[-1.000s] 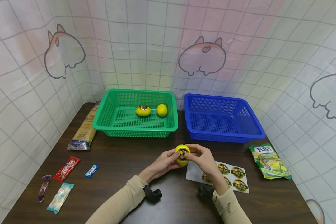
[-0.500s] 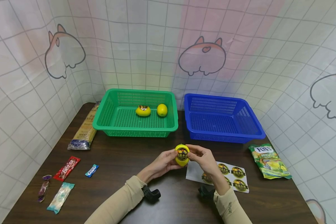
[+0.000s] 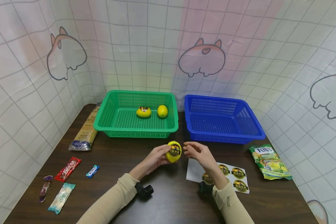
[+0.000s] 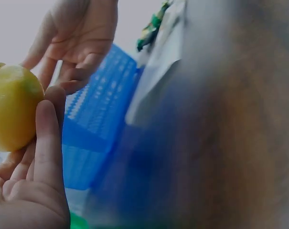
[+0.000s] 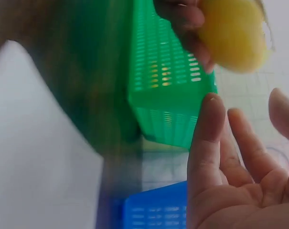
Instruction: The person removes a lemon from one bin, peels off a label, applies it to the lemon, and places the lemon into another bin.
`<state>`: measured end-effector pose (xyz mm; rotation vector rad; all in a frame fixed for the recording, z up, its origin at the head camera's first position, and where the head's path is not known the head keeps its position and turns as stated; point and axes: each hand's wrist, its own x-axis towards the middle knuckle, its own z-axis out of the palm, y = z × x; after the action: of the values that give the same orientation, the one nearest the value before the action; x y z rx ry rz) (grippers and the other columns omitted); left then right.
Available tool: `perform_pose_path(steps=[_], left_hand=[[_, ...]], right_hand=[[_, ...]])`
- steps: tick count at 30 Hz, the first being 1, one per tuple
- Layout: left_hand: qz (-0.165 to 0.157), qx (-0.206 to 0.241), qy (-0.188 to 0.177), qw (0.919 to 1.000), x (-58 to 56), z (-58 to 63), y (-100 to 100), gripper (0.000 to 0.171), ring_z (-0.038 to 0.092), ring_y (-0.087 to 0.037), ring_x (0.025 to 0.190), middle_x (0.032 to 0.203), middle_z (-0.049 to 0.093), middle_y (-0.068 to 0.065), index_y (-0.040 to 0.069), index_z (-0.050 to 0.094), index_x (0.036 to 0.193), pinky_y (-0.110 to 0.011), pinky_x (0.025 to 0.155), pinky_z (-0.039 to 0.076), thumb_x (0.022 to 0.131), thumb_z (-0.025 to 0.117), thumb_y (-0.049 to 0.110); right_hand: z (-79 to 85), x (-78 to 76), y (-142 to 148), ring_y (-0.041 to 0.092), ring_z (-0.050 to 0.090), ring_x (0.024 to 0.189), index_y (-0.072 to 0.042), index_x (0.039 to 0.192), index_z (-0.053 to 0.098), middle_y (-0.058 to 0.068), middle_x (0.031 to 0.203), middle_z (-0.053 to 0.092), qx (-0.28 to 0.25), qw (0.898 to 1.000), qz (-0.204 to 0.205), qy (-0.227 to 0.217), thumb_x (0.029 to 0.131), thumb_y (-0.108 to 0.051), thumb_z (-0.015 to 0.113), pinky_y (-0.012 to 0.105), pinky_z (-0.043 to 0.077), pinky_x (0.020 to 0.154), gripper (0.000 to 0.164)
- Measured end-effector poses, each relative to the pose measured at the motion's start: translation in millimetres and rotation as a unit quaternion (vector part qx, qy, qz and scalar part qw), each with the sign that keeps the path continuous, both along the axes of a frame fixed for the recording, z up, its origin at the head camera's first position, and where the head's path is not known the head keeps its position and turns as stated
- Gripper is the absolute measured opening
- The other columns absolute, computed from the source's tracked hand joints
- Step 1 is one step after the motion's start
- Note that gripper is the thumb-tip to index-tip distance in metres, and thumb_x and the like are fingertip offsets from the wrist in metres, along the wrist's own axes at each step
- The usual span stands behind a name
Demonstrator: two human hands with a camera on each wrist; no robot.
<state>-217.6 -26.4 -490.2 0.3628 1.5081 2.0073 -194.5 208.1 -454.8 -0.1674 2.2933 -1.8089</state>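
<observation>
A yellow lemon (image 3: 174, 157) with a round black-and-gold sticker (image 3: 175, 150) on its front is gripped by my left hand (image 3: 152, 161), thumb near the sticker's edge. In the left wrist view the lemon (image 4: 13, 109) rests against the fingers. My right hand (image 3: 202, 158) is off the lemon, just to its right, its fingers loosely bent with nothing between them. The right wrist view shows a gap between those fingers (image 5: 208, 124) and the lemon (image 5: 237, 38). Under the right forearm lies a white sheet of stickers (image 3: 194, 171), partly hidden.
Behind the hands stand a green basket (image 3: 134, 134) holding a stickered lemon (image 3: 143, 114) and a plain one (image 3: 162, 111), and a blue basket (image 3: 226, 137). Several wrapped sweets, including a red packet (image 3: 68, 169), lie left. A noodle-like pack (image 3: 86, 130) and a green FOX'S bag (image 3: 270, 161) flank the baskets.
My right hand has let go of the lemon and its fingers have come away. The left hand has moved left with the lemon, and the whole sticker face now shows.
</observation>
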Motion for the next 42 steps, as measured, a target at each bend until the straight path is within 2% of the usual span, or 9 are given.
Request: perform_pose_path(steps=[9, 17, 21, 24, 27, 31, 34, 37, 42], left_hand=[[0.023, 0.019, 0.023, 0.9993, -34.1, 49.5, -19, 0.054, 0.072, -0.011, 0.091, 0.103, 0.069, 0.001, -0.005, 0.041, 0.142, -0.026, 0.087, 0.060, 0.107, 0.041, 0.036], [0.067, 0.037, 0.018, 0.9969, -85.8, 93.3, -36, 0.059, 0.073, -0.013, 0.090, 0.105, 0.069, 0.000, 0.003, 0.035, 0.149, -0.024, 0.089, 0.060, 0.106, 0.041, 0.043], [0.095, 0.032, 0.006, 0.9950, -115.0, 106.0, -37, 0.061, 0.072, -0.012, 0.088, 0.111, 0.064, -0.002, 0.009, 0.033, 0.153, -0.023, 0.088, 0.060, 0.104, 0.044, 0.044], [0.121, 0.010, -0.012, 0.9925, -136.9, 105.2, -37, 0.061, 0.071, -0.010, 0.089, 0.118, 0.059, -0.005, 0.013, 0.034, 0.153, -0.023, 0.093, 0.058, 0.103, 0.047, 0.046], [0.144, -0.009, -0.034, 0.9890, -154.9, 100.7, -39, 0.061, 0.067, -0.019, 0.110, 0.132, 0.054, -0.010, 0.015, 0.035, 0.154, -0.029, 0.108, 0.051, 0.103, 0.049, 0.045], [0.166, -0.029, -0.063, 0.9837, -167.1, 100.2, -46, 0.060, 0.051, -0.029, 0.135, 0.138, 0.050, -0.012, 0.014, 0.036, 0.154, -0.035, 0.119, 0.041, 0.103, 0.049, 0.043], [0.184, -0.045, -0.083, 0.9784, -174.9, 100.4, -50, 0.061, 0.048, -0.028, 0.139, 0.137, 0.049, -0.010, 0.012, 0.035, 0.154, -0.033, 0.119, 0.040, 0.103, 0.048, 0.041], [0.204, -0.069, -0.091, 0.9723, -185.9, 94.1, -52, 0.062, 0.050, -0.025, 0.135, 0.139, 0.047, -0.010, 0.011, 0.034, 0.154, -0.031, 0.119, 0.040, 0.103, 0.049, 0.041], [0.228, -0.145, -0.084, 0.9592, -199.1, 76.6, -51, 0.064, 0.060, -0.016, 0.104, 0.132, 0.051, -0.010, 0.008, 0.037, 0.151, -0.034, 0.120, 0.040, 0.102, 0.050, 0.046]], right_hand=[[19.5, -33.0, -15, 0.043, 0.061, 0.123, -0.001, 0.146, 0.045, 0.030, 0.138, 0.057, 0.006, 1.000, -0.020, 0.014, 0.102, -0.030, 0.057, 0.041, 0.057, 0.100, 0.054], [31.0, -59.8, -41, 0.039, 0.059, 0.128, 0.002, 0.154, 0.028, 0.026, 0.146, 0.051, 0.023, 1.000, -0.015, -0.006, 0.101, -0.029, 0.058, 0.043, 0.053, 0.105, 0.068], [31.0, -68.2, -49, 0.039, 0.063, 0.122, 0.002, 0.155, 0.027, 0.027, 0.143, 0.054, 0.018, 0.999, -0.047, -0.014, 0.101, -0.027, 0.059, 0.044, 0.056, 0.100, 0.069], [33.9, -69.5, -54, 0.036, 0.068, 0.115, 0.002, 0.154, 0.027, 0.028, 0.138, 0.058, 0.013, 0.997, -0.072, -0.017, 0.100, -0.024, 0.061, 0.044, 0.058, 0.096, 0.069], [29.7, -72.4, -60, 0.034, 0.072, 0.105, 0.000, 0.153, 0.032, 0.026, 0.129, 0.064, 0.021, 0.995, -0.101, -0.008, 0.099, -0.020, 0.062, 0.039, 0.061, 0.089, 0.065], [19.6, -76.5, -68, 0.020, 0.075, 0.082, -0.001, 0.152, 0.036, 0.024, 0.120, 0.067, 0.023, 0.992, -0.127, -0.005, 0.098, -0.012, 0.063, 0.030, 0.063, 0.079, 0.062], [17.3, -76.8, -71, 0.006, 0.070, 0.072, 0.000, 0.152, 0.034, 0.026, 0.120, 0.066, 0.017, 0.992, -0.126, -0.009, 0.097, -0.010, 0.063, 0.028, 0.063, 0.077, 0.063], [17.2, -76.9, -72, 0.005, 0.069, 0.069, 0.000, 0.152, 0.035, 0.026, 0.118, 0.067, 0.016, 0.992, -0.124, -0.005, 0.097, -0.009, 0.063, 0.026, 0.063, 0.075, 0.063], [21.6, -74.9, -73, 0.006, 0.070, 0.070, 0.000, 0.152, 0.035, 0.028, 0.116, 0.067, 0.019, 0.992, -0.122, 0.002, 0.097, -0.009, 0.062, 0.030, 0.063, 0.078, 0.062]])
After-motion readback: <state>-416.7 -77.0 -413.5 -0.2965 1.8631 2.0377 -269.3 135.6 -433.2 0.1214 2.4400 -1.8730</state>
